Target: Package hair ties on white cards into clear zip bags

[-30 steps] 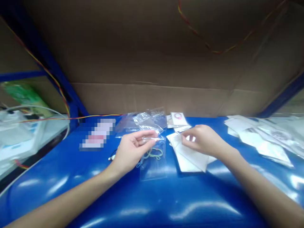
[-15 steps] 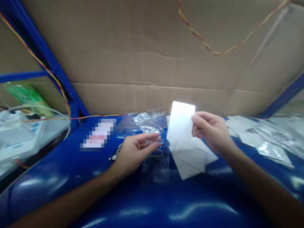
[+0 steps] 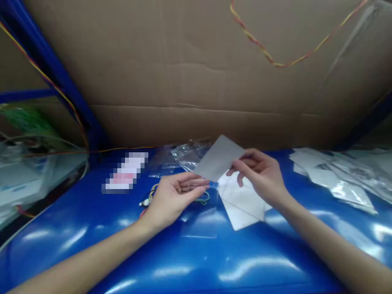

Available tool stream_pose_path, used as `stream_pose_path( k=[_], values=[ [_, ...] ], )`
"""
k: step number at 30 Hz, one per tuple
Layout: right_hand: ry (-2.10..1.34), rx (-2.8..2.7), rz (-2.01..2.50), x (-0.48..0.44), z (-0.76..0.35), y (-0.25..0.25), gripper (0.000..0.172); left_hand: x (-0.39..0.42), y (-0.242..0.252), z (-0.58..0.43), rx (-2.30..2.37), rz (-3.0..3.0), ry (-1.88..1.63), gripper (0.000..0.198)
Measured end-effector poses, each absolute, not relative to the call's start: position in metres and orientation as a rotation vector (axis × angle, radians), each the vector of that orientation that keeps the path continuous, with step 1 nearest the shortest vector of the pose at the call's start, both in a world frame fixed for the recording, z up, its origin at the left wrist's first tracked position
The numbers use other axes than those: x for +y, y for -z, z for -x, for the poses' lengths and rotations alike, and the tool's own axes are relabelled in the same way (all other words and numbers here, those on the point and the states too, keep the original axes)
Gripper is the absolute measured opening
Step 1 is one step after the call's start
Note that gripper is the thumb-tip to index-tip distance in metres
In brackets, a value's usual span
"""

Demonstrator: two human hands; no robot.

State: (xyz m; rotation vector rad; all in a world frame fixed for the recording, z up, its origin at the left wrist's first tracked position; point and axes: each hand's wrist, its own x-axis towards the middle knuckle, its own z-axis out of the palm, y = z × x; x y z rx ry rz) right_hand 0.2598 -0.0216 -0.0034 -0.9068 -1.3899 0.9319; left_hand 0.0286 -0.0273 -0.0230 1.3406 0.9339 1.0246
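The left hand [image 3: 167,200] is partly curled, its thumb and fingers nearly together on the upper edge of a clear plastic bag [image 3: 199,226], which extends below the fingertips over the blue tabletop [image 3: 260,253]. The right hand [image 3: 260,173] pinches a white card [image 3: 220,158] by its right side between thumb and index finger, the other fingers loosely bent and spread. The card is raised and tilted, above the tabletop between the two hands, with its lower edge close to the left fingertips and the bag's top; whether it touches the bag cannot be told. Beneath the right hand lies a fanned stack of white cards [image 3: 243,210]. A green cord [image 3: 202,199] shows just beside the left fingertips, and a white bead [image 3: 144,202] with dark and yellowish cords peeks out behind the left hand. Crumpled clear bags [image 3: 185,153] lie beyond that hand, with a pixelated pale strip [image 3: 125,173] banded in pink further left. Well to the right is a spread of flat packets [image 3: 337,175], some shiny. Behind everything stands a cardboard panel [image 3: 190,61], with a red-and-yellow twisted wire [image 3: 277,64] looping across it.
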Motion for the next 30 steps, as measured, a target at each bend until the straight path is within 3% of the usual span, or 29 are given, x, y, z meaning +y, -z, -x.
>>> stream_pose_path(
  k=[14, 30],
  values=[
    [-0.793, -1.456, 0.962, -0.027, -0.259, 0.006, 0.021, -0.028, 0.020, -0.030, 0.904, -1.378, -1.021, 0.048],
    [-0.934, -1.423, 0.935, -0.033, -0.249, 0.010, 0.034, -0.028, 0.018, -0.033, 0.952, -1.384, -1.009, 0.042]
  ],
)
